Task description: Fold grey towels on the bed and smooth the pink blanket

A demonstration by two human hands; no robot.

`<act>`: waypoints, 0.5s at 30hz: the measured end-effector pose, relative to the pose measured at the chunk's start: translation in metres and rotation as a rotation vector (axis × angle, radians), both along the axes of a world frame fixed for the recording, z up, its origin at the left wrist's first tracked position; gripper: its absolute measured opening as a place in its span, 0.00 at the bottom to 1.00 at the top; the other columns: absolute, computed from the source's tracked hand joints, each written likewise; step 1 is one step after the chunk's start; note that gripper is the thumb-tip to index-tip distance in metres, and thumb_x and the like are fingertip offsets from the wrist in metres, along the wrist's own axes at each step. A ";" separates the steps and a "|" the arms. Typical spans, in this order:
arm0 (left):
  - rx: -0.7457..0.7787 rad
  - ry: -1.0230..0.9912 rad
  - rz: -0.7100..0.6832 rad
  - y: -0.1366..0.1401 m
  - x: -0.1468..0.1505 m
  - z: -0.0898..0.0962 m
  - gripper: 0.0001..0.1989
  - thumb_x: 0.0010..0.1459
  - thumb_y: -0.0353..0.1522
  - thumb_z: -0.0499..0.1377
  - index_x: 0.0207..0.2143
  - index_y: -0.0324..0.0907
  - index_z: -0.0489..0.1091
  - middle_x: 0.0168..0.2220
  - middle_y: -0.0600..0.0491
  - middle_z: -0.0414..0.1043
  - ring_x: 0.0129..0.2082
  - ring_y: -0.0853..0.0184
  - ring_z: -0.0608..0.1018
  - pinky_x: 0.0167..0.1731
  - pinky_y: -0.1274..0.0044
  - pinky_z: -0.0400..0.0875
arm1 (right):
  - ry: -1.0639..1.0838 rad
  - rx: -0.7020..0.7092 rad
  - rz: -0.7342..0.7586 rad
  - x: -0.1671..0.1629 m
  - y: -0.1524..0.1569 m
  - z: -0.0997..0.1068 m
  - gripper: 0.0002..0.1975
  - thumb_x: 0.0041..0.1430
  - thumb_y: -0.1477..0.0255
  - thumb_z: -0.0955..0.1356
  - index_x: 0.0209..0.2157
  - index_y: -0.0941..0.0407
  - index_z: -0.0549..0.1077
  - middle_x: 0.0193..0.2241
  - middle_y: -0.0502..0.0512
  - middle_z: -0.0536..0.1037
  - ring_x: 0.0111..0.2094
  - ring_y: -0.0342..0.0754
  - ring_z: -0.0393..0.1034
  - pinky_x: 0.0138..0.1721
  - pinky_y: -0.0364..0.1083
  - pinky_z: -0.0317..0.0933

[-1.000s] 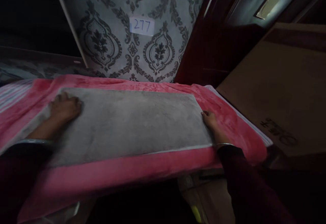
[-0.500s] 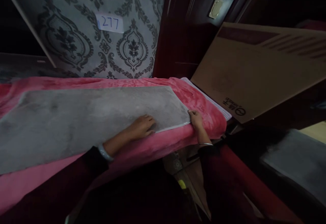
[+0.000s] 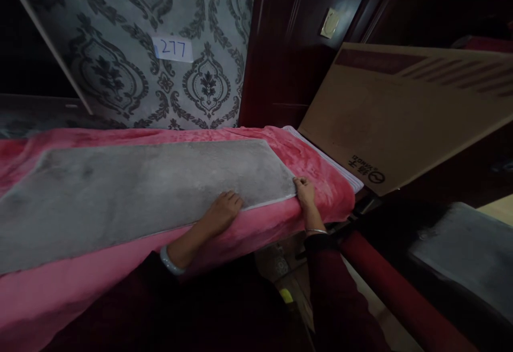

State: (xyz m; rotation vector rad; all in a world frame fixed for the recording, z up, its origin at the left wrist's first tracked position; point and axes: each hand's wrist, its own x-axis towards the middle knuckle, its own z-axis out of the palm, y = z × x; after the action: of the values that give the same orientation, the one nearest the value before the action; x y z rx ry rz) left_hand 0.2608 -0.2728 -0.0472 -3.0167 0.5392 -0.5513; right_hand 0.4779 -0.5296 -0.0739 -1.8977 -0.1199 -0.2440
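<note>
A long grey plush mat (image 3: 168,181) with a pale edge lies spread over a pink fleecy blanket (image 3: 320,173). My right hand (image 3: 305,190) is closed in a pinch on the mat's near right corner. To its left, my left hand (image 3: 224,210) rests on the mat's near edge. Its fingers lie stretched over the grey pile, with the thumb out of sight. The mat lies mostly flat, and its left end runs out of the frame.
A large cardboard box (image 3: 409,111) leans at the right, beyond the blanket's end. A striped white cloth edge (image 3: 344,170) shows under the blanket. Patterned wallpaper (image 3: 208,85) bears a paper marked 277 (image 3: 173,49). Another grey piece (image 3: 468,256) lies at the lower right.
My left hand has flattened a little on the mat's near edge. My right hand keeps the corner and has barely moved. The whole view has shifted slightly.
</note>
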 end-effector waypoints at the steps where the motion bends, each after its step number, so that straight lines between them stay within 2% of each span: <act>1: 0.002 -0.016 -0.010 0.000 0.000 0.000 0.11 0.68 0.23 0.50 0.37 0.38 0.72 0.38 0.45 0.74 0.40 0.58 0.73 0.41 0.67 0.68 | -0.003 0.003 -0.013 0.001 0.000 -0.001 0.13 0.49 0.58 0.66 0.21 0.50 0.63 0.19 0.47 0.65 0.26 0.47 0.60 0.30 0.46 0.57; 8: -0.006 -0.041 -0.092 0.001 -0.002 0.000 0.11 0.68 0.23 0.50 0.36 0.39 0.71 0.36 0.46 0.73 0.38 0.60 0.73 0.38 0.69 0.68 | -0.031 0.008 -0.124 0.005 0.000 -0.006 0.10 0.46 0.60 0.64 0.19 0.50 0.61 0.17 0.46 0.63 0.25 0.47 0.60 0.27 0.45 0.56; 13: -0.071 -0.022 -0.079 -0.001 -0.004 0.000 0.09 0.66 0.23 0.52 0.35 0.40 0.70 0.36 0.47 0.72 0.38 0.60 0.72 0.38 0.68 0.68 | -0.073 0.005 -0.165 0.005 0.005 -0.007 0.06 0.44 0.65 0.64 0.23 0.52 0.67 0.21 0.49 0.71 0.28 0.49 0.67 0.31 0.45 0.62; 15: -0.071 -0.033 -0.087 -0.002 -0.005 0.001 0.10 0.67 0.25 0.52 0.33 0.41 0.69 0.36 0.47 0.72 0.37 0.60 0.72 0.38 0.68 0.68 | -0.096 -0.001 -0.175 0.003 0.008 -0.007 0.08 0.43 0.66 0.64 0.26 0.53 0.70 0.24 0.51 0.74 0.29 0.50 0.70 0.34 0.46 0.65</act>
State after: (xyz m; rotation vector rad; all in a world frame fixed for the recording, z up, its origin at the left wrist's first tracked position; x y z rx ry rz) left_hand 0.2559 -0.2750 -0.0466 -3.0564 0.6655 -0.6377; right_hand 0.4811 -0.5211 -0.0808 -1.8992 -0.0185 -0.4544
